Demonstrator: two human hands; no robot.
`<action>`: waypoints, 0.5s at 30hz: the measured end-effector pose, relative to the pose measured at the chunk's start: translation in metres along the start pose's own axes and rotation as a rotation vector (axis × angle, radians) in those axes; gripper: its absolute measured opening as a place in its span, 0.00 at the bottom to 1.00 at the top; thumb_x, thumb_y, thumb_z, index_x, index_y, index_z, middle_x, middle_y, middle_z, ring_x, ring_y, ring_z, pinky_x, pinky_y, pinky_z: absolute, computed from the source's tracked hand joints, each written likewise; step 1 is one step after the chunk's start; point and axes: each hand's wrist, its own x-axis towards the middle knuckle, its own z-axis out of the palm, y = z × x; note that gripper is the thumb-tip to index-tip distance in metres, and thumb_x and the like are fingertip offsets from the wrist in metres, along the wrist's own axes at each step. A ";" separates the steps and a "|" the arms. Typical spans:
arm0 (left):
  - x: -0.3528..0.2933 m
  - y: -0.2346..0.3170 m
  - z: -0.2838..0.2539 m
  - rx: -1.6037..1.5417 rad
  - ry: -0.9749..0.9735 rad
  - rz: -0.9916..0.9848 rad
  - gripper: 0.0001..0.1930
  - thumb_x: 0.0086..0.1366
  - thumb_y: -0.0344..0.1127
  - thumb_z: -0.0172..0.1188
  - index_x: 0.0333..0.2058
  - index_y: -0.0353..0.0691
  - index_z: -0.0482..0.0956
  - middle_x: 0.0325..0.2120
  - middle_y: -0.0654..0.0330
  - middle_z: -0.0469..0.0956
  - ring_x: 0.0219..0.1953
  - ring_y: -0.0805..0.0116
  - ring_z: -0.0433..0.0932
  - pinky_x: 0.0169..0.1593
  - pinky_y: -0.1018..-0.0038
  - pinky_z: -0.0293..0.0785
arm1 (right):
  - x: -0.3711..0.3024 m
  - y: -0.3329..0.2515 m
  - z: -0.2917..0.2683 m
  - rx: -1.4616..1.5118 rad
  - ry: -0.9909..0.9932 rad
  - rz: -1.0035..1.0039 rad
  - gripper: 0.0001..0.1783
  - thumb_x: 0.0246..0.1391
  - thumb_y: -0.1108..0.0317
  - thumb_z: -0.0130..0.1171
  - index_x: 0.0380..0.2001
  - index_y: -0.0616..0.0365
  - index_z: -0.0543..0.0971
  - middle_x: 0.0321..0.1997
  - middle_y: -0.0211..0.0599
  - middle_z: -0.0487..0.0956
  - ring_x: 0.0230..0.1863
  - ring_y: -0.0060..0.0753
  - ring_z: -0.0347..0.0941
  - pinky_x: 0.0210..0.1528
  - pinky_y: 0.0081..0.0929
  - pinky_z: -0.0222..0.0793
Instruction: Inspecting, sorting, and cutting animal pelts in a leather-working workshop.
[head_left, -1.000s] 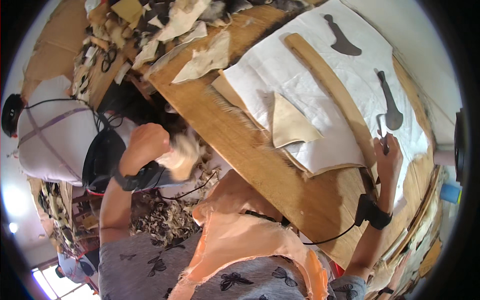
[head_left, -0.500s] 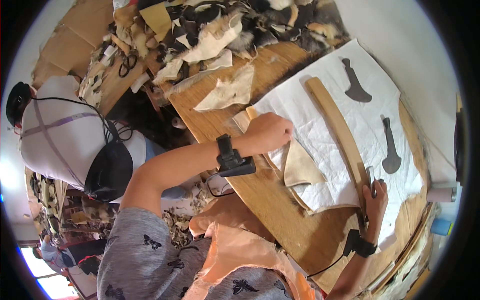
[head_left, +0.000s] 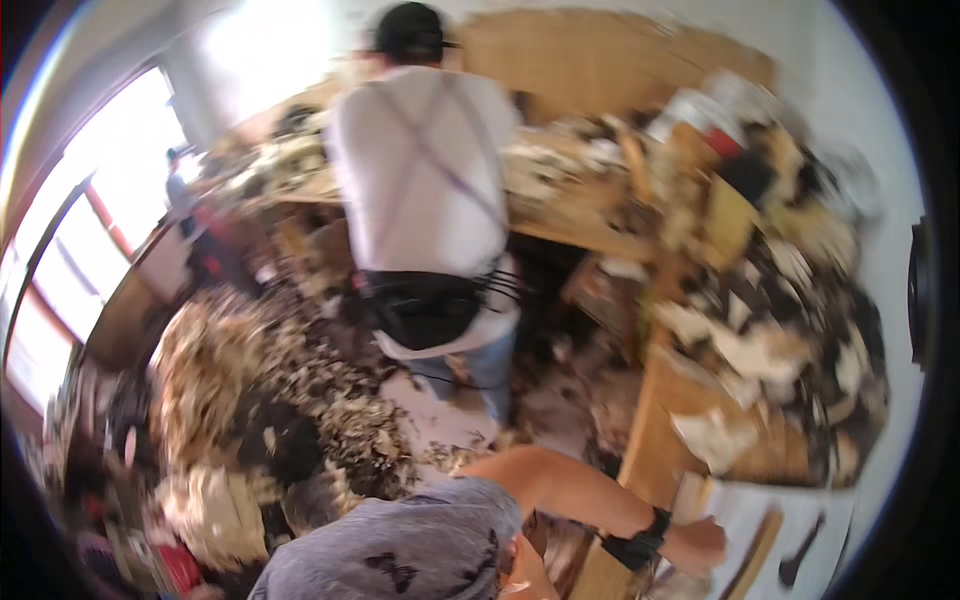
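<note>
My left hand [head_left: 696, 545] is at the lower right, closed, its wrist in a black strap. A pale piece of hide [head_left: 687, 585] shows just below the fingers, which seem to pinch it; blur hides the exact grip. Beyond the hand a white sheet [head_left: 738, 502] lies on the wooden table. On it rest a long, slightly curved wooden strip [head_left: 755, 555] and a dark flat tool with a flared blade [head_left: 790, 570]. My right hand is out of the picture.
Hide scraps [head_left: 740, 345] are heaped on the table [head_left: 650, 440] along the right. A person [head_left: 425, 180] in a white top stands ahead, back turned, at another cluttered bench. Piles of fur and offcuts [head_left: 350, 425] cover the floor at left. Windows [head_left: 120, 150] are far left.
My view has swung left and up, away from the table, so the worktop moved to the lower right corner. My right hand has left the picture. My left hand stays closed.
</note>
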 end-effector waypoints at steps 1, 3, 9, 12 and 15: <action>0.000 -0.007 -0.012 0.039 0.158 -0.104 0.08 0.43 0.37 0.56 0.19 0.38 0.71 0.24 0.55 0.68 0.31 0.58 0.68 0.32 0.60 0.62 | 0.028 -0.022 0.025 0.053 -0.022 -0.080 0.21 0.43 0.64 0.59 0.37 0.69 0.71 0.38 0.51 0.71 0.42 0.49 0.65 0.49 0.37 0.60; 0.001 -0.031 -0.050 0.087 0.467 -0.388 0.11 0.41 0.37 0.59 0.25 0.38 0.73 0.33 0.56 0.67 0.41 0.58 0.66 0.34 0.60 0.62 | 0.071 -0.061 0.062 0.133 -0.055 -0.206 0.21 0.43 0.64 0.59 0.38 0.69 0.71 0.38 0.51 0.71 0.42 0.49 0.65 0.49 0.37 0.60; -0.040 -0.098 -0.060 0.426 0.333 -0.793 0.20 0.36 0.30 0.61 0.34 0.36 0.77 0.43 0.52 0.62 0.49 0.55 0.58 0.44 0.57 0.61 | 0.108 -0.167 0.132 0.314 -0.159 -0.426 0.21 0.43 0.64 0.59 0.38 0.69 0.71 0.38 0.51 0.71 0.43 0.49 0.66 0.49 0.37 0.60; -0.021 -0.076 -0.062 -0.085 0.487 -0.677 0.21 0.56 0.38 0.48 0.50 0.43 0.67 0.55 0.48 0.56 0.56 0.47 0.56 0.51 0.36 0.49 | 0.108 -0.142 0.125 0.284 -0.149 -0.361 0.21 0.43 0.64 0.59 0.38 0.68 0.71 0.38 0.51 0.71 0.43 0.49 0.66 0.49 0.37 0.60; 0.012 -0.066 -0.044 0.005 0.453 -0.626 0.20 0.56 0.35 0.47 0.49 0.42 0.68 0.53 0.49 0.59 0.56 0.48 0.57 0.49 0.32 0.48 | 0.102 -0.103 0.096 0.227 -0.102 -0.259 0.21 0.43 0.64 0.59 0.38 0.68 0.71 0.38 0.51 0.71 0.43 0.49 0.66 0.49 0.37 0.60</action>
